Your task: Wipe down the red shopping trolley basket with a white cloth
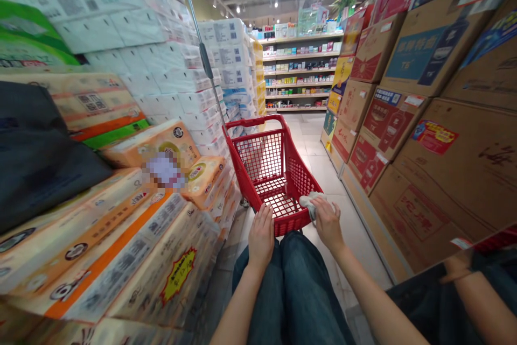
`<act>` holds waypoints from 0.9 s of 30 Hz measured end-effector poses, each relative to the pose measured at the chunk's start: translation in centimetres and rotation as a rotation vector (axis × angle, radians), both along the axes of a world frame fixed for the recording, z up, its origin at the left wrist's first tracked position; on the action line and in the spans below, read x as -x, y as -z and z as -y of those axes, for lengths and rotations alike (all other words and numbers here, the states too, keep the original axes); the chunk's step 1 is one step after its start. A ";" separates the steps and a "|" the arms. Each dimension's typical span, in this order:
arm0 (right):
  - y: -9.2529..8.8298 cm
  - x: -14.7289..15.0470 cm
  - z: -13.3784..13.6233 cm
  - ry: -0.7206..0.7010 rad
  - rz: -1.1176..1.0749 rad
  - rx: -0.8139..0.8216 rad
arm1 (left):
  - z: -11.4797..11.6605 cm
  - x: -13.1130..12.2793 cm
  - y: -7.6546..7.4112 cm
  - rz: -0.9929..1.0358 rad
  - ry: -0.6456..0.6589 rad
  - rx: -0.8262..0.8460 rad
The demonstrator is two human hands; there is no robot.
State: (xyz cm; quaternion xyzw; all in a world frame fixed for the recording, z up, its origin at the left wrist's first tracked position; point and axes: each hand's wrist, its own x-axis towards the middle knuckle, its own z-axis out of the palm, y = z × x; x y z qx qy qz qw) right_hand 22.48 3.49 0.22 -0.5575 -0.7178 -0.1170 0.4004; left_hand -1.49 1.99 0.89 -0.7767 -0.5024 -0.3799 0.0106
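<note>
Your right hand clutches a pale cloth at the red cart, centre of frame; your left hand rests there, fingers extended. Work appears in progress; finished and remaining portions cannot be determined.

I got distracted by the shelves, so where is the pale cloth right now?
In the head view, the pale cloth is right of centre, in the person's right grip, at the near right corner of the red shopping basket.
</note>
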 end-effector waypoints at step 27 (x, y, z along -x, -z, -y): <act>0.9 5.4 1.2 -0.008 -0.055 -0.035 | 0.2 0.1 0.0 -0.056 0.014 -0.031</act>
